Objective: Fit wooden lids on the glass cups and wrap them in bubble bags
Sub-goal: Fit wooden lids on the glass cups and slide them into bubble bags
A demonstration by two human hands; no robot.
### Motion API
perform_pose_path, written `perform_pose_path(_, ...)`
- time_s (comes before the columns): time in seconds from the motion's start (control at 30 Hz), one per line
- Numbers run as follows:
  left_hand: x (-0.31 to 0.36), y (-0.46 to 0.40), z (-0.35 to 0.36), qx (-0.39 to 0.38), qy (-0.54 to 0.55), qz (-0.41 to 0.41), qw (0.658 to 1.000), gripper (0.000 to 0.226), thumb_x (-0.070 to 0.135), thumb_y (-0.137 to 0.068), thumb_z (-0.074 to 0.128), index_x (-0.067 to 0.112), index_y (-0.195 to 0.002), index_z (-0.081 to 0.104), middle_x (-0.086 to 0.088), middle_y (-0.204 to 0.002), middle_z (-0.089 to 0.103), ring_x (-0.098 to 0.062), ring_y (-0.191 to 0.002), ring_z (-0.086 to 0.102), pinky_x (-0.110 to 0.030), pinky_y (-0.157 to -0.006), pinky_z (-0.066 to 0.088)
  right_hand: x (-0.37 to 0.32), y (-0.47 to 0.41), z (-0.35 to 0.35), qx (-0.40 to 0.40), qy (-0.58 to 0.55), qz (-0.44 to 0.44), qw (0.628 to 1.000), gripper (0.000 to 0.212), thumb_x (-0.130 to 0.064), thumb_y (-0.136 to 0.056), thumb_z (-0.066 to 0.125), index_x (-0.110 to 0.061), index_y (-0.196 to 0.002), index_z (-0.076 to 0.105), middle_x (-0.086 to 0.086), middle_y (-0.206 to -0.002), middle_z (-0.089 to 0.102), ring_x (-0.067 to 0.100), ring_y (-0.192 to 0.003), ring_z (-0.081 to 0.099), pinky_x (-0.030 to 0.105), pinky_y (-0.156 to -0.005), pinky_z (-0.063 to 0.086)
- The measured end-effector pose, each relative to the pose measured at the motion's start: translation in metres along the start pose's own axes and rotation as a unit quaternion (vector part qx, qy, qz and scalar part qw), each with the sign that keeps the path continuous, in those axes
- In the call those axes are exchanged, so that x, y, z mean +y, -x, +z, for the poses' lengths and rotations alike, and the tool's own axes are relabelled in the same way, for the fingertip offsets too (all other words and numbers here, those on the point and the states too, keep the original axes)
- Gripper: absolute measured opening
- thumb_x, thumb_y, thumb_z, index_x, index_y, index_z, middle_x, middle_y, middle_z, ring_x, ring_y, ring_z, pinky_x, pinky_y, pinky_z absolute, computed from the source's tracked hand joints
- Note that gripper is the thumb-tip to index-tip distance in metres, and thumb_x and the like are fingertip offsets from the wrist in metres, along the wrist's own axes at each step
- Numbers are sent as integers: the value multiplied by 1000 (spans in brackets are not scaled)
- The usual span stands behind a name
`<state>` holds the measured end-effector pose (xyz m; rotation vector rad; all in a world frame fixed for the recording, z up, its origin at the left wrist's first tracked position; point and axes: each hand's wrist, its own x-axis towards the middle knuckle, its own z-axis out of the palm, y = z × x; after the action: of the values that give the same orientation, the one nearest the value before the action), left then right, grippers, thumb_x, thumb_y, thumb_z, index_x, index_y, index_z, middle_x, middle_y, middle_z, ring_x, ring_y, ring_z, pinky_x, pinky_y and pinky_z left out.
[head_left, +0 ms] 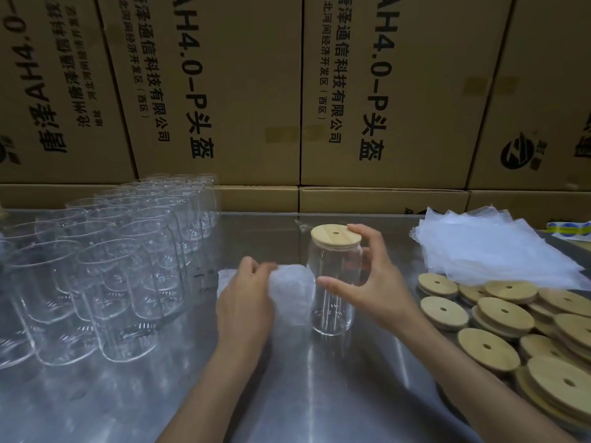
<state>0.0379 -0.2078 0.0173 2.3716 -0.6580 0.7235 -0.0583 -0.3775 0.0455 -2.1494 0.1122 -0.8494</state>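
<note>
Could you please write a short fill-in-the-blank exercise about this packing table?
1. The cup between the hands is closed with a ____ lid.
2. The left hand holds a bubble ____.
3. The spare lids lie to the ____ of that cup.
4. Each lid has a ____ in its middle.

Missing words: wooden; bag; right; hole

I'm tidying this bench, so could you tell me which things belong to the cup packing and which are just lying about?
In use:
lidded cup, right hand
bubble bag, left hand
open cups
loose wooden lids
bubble bag stack

Lying about:
cardboard boxes
sticker strip
</note>
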Motion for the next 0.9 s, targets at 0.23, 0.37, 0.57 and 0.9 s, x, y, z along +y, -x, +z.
perform_pose_path(0.23,-9,-1,3,-206,-201,54,956,32,30,-96,48,28,-125,60,7,-129,48,-21,-120,38,-30,-97,29,22,0,-13,161,-215,87,959,76,-53,-45,86,-58,-103,37,-9,-118,58,5,-100,63,42,-90,54)
perform_pose_path(0.37,-11,-4,4,-306,-114,55,943,43,55,-86,59,18,-108,65,2,-118,58,-21,-116,48,-32,-94,41,23,0,-25,174,-307,166,921,87,-50,-39,92,-55,-104,35,4,-118,54,17,-102,65,24,-62,55)
perform_pose_path(0.57,-3,-1,5,-282,-37,36,958,34,37,-99,47,7,-105,61,-7,-115,63,-26,-109,55,-35,-90,44,20,5,-38,81,-470,249,843,77,-38,-54,80,-25,-125,55,3,-115,57,25,-88,73,29,-62,59)
perform_pose_path(0.9,-1,-2,5,-106,114,-80,985,13,31,-83,71,22,-73,71,10,-71,67,-12,-77,63,-24,-62,42,12,17,-21,64,-506,261,820,37,-45,-52,80,-32,-86,74,-4,-66,66,12,-61,66,27,-54,55)
